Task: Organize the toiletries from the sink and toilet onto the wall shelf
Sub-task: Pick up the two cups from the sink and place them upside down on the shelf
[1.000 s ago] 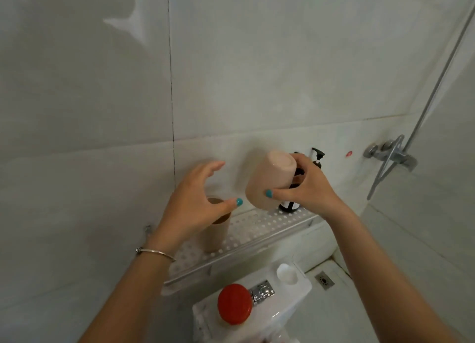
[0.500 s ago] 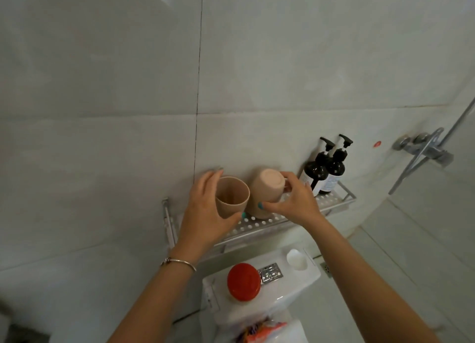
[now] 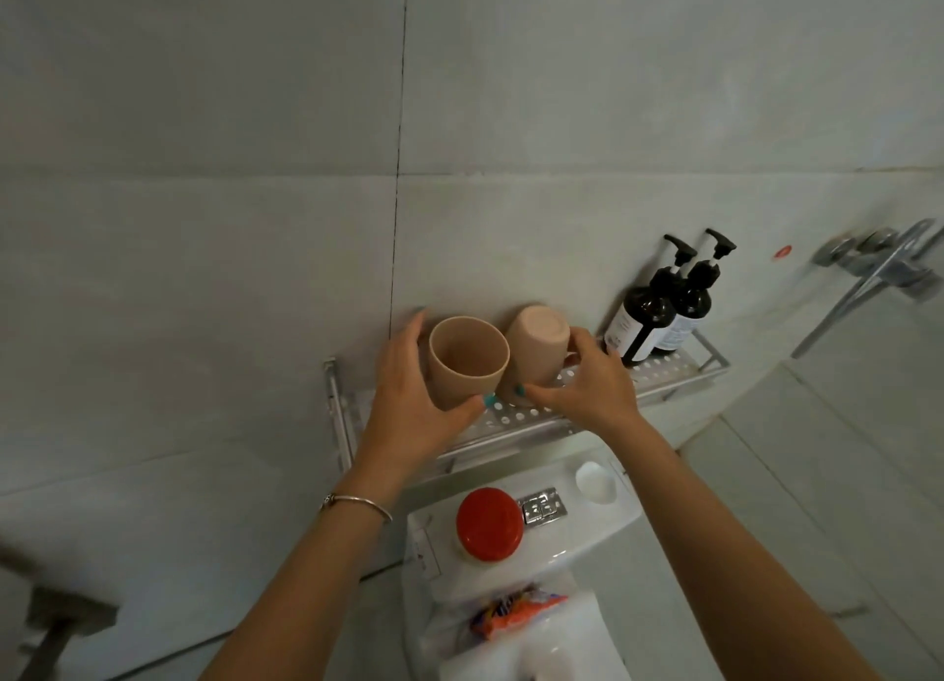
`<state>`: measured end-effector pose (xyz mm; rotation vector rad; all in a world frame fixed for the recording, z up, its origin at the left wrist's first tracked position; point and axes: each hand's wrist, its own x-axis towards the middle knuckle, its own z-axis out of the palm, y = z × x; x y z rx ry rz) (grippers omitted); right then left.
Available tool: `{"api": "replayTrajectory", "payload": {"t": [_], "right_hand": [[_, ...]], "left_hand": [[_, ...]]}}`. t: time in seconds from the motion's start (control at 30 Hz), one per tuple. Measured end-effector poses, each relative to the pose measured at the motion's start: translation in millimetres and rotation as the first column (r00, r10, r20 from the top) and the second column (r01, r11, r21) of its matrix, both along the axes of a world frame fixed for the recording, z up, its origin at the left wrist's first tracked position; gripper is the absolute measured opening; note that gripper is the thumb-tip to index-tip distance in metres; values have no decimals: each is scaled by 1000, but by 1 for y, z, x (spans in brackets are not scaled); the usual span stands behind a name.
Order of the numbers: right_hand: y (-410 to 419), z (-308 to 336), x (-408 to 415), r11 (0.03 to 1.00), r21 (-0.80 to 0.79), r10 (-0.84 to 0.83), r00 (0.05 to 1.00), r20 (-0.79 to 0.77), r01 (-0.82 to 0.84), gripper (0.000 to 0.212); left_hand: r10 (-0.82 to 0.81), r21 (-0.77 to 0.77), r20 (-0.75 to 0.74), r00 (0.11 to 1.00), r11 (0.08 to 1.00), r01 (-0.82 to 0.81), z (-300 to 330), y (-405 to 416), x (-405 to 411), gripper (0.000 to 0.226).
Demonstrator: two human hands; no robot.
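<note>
Two beige cups stand side by side on the perforated metal wall shelf [image 3: 541, 417]. My left hand [image 3: 408, 399] grips the left cup [image 3: 467, 361], which is upright with its mouth open to me. My right hand [image 3: 587, 384] holds the right cup [image 3: 536, 348], which is upside down with its base up. Two dark pump bottles [image 3: 659, 307] stand at the shelf's right end. On the toilet tank lid [image 3: 587, 532] below sits a jar with a red lid [image 3: 489, 523] and a small white round thing [image 3: 595, 481].
An orange packet [image 3: 516, 611] lies on the toilet below the tank. A chrome shower tap [image 3: 878, 264] and pipe stick out of the wall at the right. A metal fitting [image 3: 56, 624] is at the lower left. Tiled wall rises behind the shelf.
Both hands have come down with the cups onto the shelf. The right cup went from held in the air to standing inverted beside the left cup. The view dropped and widened.
</note>
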<state>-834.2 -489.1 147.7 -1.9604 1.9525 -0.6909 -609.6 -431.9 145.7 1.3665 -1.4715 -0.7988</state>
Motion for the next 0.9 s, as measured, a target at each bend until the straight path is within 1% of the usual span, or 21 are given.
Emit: {"api": "replayTrajectory", "payload": {"t": [0.07,0.2,0.27,0.33,0.4,0.47,0.57,0.63,0.7,0.77,0.83,0.9], "right_hand": [[2,-1,0,1000,-3,-12,1000,10,12,94],[4,1,1,999,-44,0,1000,8,1,124],[10,0,3,997,-76,9,1000,-7,-9,128],[18,-2,5,989,-141,28,999,-42,-34,129],[26,-6,7,979,-198,32,999,-36,-39,127],[35,-9,10,974,-225,18,997,72,-2,126],[49,-10,14,962,-268,31,961,276,46,120],[58,-7,16,948,-317,72,940,332,39,112],[64,3,18,936,-351,125,915,383,19,106],[67,21,23,931,-364,190,868,458,-12,107],[66,46,32,917,-398,251,810,530,-24,106],[64,76,41,882,-470,318,747,584,-8,99]], "left_hand": [[1,11,-12,1000,1000,-1,0,0,-1,109],[-11,14,6,1000,1000,11,0,-1,-1,107],[-10,5,13,1000,1000,10,0,-1,-2,99],[-1,4,13,1000,1000,1,1,0,-4,91],[-13,2,0,1000,1000,13,1,-1,-5,88],[-41,18,-15,999,999,42,3,-2,-5,87],[-56,44,-39,998,997,58,11,-3,-4,79],[-35,39,-80,996,998,38,22,-1,-3,76],[-7,10,-160,987,1000,9,40,3,-5,74],[-3,-29,-255,967,1000,-4,68,2,-12,70],[-38,-61,-328,944,998,19,104,0,-22,66],[-108,-91,-401,910,993,77,140,-3,-34,63]]}}
